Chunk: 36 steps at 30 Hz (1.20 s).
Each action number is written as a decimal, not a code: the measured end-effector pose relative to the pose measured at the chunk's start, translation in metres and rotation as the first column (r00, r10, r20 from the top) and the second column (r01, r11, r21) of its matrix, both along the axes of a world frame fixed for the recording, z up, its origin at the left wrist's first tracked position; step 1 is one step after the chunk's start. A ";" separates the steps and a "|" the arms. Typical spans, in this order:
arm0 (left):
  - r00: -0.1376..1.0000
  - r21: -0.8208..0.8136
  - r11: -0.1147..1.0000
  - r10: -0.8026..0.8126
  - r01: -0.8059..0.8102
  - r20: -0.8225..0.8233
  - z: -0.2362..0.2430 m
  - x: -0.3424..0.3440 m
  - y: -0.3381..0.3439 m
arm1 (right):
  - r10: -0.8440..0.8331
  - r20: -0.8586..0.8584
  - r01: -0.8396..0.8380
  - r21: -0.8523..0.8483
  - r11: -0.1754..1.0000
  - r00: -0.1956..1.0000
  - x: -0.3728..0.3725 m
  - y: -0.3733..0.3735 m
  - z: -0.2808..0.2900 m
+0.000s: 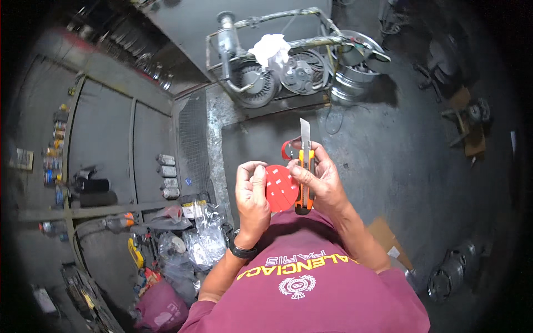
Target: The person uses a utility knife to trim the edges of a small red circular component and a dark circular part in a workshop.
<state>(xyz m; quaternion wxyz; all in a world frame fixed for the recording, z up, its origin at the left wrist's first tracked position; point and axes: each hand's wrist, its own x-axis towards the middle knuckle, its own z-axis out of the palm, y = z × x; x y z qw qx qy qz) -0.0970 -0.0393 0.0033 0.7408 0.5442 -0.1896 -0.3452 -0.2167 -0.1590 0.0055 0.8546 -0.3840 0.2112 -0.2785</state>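
Note:
My left hand pinches a round red disc with small white printed patches, holding it between thumb and fingers. My right hand holds an orange and black utility knife upright, with its long metal blade pointing away from me. My right thumb lies at the upper right edge of the disc. A smaller red and dark piece shows behind the knife at my right fingers; whether it is held or separate from them I cannot fully tell.
A metal rack with wheel parts stands ahead. Spray cans line the left wall. Bagged items and a yellow tool lie at lower left. Cardboard and a shiny cylindrical metal piece lie at right.

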 end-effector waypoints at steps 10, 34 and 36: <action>0.957 -0.177 0.984 -0.027 -0.025 -0.289 0.015 0.032 0.142 | 0.045 -0.023 -0.042 0.095 0.995 0.999 0.038 0.112 -0.009; 0.610 0.061 0.854 0.317 -0.516 0.726 0.004 0.021 0.270 | 0.299 -0.139 -0.330 -0.386 0.861 0.944 0.085 0.245 0.038; 0.627 0.090 0.857 0.295 -0.507 0.721 0.004 0.020 0.271 | 0.298 -0.140 -0.329 -0.406 0.853 0.944 0.082 0.249 0.036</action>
